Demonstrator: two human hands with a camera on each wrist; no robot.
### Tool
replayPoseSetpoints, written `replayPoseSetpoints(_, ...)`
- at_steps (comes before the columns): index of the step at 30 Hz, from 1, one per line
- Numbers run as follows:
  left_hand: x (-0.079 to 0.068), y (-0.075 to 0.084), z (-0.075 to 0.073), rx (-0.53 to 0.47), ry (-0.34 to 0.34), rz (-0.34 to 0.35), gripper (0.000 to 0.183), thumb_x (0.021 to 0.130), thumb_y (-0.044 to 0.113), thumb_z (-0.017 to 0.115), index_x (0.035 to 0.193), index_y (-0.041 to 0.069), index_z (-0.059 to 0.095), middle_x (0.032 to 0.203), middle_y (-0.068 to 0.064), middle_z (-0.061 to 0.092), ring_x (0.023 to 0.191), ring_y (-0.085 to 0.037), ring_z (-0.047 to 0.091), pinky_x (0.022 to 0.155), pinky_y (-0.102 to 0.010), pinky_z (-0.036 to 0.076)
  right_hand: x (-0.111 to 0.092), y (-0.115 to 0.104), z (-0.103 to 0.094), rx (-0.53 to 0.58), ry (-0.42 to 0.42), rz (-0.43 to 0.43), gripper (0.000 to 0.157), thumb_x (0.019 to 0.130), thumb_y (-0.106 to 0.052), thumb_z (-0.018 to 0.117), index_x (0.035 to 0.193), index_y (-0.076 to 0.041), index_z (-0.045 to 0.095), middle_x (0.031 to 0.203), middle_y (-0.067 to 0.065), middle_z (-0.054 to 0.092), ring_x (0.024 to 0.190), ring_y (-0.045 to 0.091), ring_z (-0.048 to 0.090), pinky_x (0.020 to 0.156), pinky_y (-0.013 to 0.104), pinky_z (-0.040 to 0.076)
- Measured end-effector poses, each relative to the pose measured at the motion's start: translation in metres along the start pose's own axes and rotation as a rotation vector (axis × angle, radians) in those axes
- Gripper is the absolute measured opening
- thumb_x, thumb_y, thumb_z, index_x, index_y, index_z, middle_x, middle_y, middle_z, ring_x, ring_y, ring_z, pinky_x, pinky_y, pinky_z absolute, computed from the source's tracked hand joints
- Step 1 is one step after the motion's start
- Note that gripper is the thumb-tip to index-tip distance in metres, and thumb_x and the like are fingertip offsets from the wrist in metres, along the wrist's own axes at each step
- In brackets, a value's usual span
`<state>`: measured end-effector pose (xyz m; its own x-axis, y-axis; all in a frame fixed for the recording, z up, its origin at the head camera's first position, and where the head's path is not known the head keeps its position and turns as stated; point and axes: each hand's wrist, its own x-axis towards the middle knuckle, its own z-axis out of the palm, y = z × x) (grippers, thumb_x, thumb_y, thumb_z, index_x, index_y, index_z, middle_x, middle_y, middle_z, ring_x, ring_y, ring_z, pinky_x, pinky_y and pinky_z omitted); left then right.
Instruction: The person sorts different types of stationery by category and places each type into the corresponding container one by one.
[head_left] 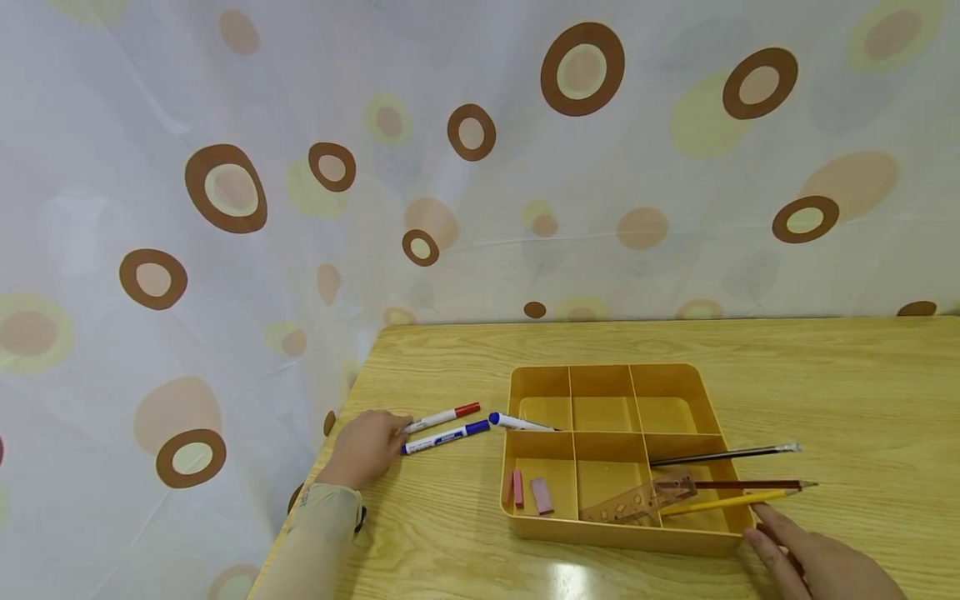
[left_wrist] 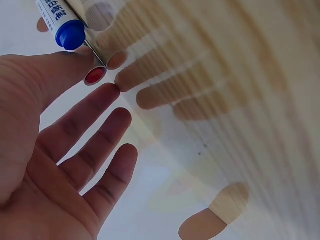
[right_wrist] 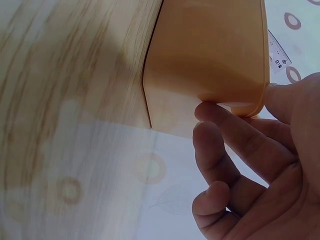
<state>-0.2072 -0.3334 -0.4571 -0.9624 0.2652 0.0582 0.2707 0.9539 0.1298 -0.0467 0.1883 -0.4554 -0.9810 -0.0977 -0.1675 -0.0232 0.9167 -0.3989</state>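
Note:
My left hand [head_left: 367, 447] is at the rear end of a red-capped white marker [head_left: 441, 418] lying on the table, thumb and forefinger appearing to pinch it. Right beside it lies a blue-capped marker [head_left: 445, 437], whose blue end plug [left_wrist: 71, 36] shows near the thumb in the left wrist view. The other left fingers are loosely extended. At the near right corner of a yellow divided box [head_left: 630, 533], my right hand [head_left: 817, 558] grips the wall between thumb and fingers. In the right wrist view, the remaining fingers curl loosely outside the box wall [right_wrist: 210, 50].
Another blue marker [head_left: 525, 422] leans in the box's back left compartment. Two pink erasers [head_left: 542, 496] lie in the front left one. An orange ruler [head_left: 622, 504], a black pencil [head_left: 723, 455], a brown pencil [head_left: 750, 484] and a yellow pencil [head_left: 731, 502] lie across the front; the pencils jut over the right rim.

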Motion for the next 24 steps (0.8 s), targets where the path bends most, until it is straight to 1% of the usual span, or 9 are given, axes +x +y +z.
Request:
replayPoseSetpoints(3, 0.0005, 0.0006, 0.0003, -0.006, 0.004, -0.014, 0.025, 0.089, 0.023, 0.071, 0.114, 0.023, 0.074, 0.101, -0.001, 0.073, 0.084, -0.018, 0.068, 0.055, -0.028, 0.044, 0.0004, -0.0003, -0.0008, 0.001, -0.009, 0.002, 0.061, 0.103, -0.038, 0.042, 0.133, 0.015, 0.047, 0.102, 0.029, 0.068, 0.083, 0.039, 0.068, 0.066, 0.051, 0.054)
replayPoseSetpoints(7, 0.0012, 0.0013, 0.0004, -0.015, -0.003, -0.031, 0.023, 0.09, 0.024, 0.07, 0.112, 0.023, 0.074, 0.099, 0.0, 0.073, 0.079, -0.016, 0.067, 0.051, -0.027, 0.041, 0.0, -0.0007, -0.0011, 0.009, 0.001, 0.0, 0.06, 0.103, -0.037, 0.043, 0.133, 0.014, 0.047, 0.101, 0.028, 0.068, 0.082, 0.039, 0.068, 0.066, 0.051, 0.054)
replayPoseSetpoints(10, 0.0018, 0.0015, -0.0001, -0.011, -0.005, -0.034, 0.021, 0.09, 0.024, 0.07, 0.11, 0.023, 0.075, 0.097, 0.0, 0.073, 0.078, -0.015, 0.066, 0.052, -0.026, 0.041, -0.0004, -0.0011, -0.001, 0.011, 0.01, -0.002, 0.059, 0.103, -0.037, 0.043, 0.133, 0.014, 0.047, 0.101, 0.028, 0.069, 0.081, 0.038, 0.068, 0.065, 0.05, 0.054)
replayPoseSetpoints(15, 0.0017, 0.0011, -0.0015, -0.035, -0.006, -0.045, 0.017, 0.09, 0.023, 0.069, 0.106, 0.022, 0.076, 0.096, 0.003, 0.073, 0.072, -0.009, 0.062, 0.054, -0.026, 0.043, -0.0012, -0.0017, -0.0007, 0.013, 0.03, -0.004, 0.059, 0.103, -0.037, 0.043, 0.133, 0.013, 0.047, 0.099, 0.027, 0.069, 0.08, 0.037, 0.069, 0.063, 0.05, 0.054)
replayPoseSetpoints(18, 0.0013, 0.0009, -0.0021, -0.048, -0.01, -0.056, 0.016, 0.091, 0.023, 0.069, 0.105, 0.022, 0.076, 0.095, 0.004, 0.073, 0.069, -0.006, 0.06, 0.055, -0.026, 0.044, -0.0013, -0.0018, -0.0007, 0.013, 0.024, -0.004, 0.059, 0.103, -0.037, 0.043, 0.134, 0.013, 0.047, 0.099, 0.027, 0.069, 0.08, 0.037, 0.069, 0.064, 0.05, 0.054)
replayPoseSetpoints(20, 0.0008, 0.0006, -0.0022, -0.049, -0.007, -0.052, 0.016, 0.091, 0.022, 0.069, 0.104, 0.022, 0.076, 0.094, 0.004, 0.073, 0.07, -0.005, 0.061, 0.055, -0.026, 0.046, -0.0009, -0.0018, -0.001, 0.012, 0.008, -0.001, 0.06, 0.103, -0.038, 0.042, 0.134, 0.013, 0.047, 0.101, 0.028, 0.069, 0.082, 0.038, 0.068, 0.065, 0.05, 0.054)
replayPoseSetpoints(24, -0.0002, 0.0001, -0.0029, -0.049, -0.007, -0.044, 0.015, 0.089, 0.022, 0.071, 0.103, 0.021, 0.076, 0.092, 0.004, 0.073, 0.071, -0.008, 0.064, 0.056, -0.027, 0.049, -0.0009, -0.0016, -0.0009, 0.014, 0.011, -0.005, 0.06, 0.103, -0.038, 0.042, 0.134, 0.013, 0.047, 0.101, 0.027, 0.069, 0.082, 0.038, 0.069, 0.065, 0.05, 0.054)
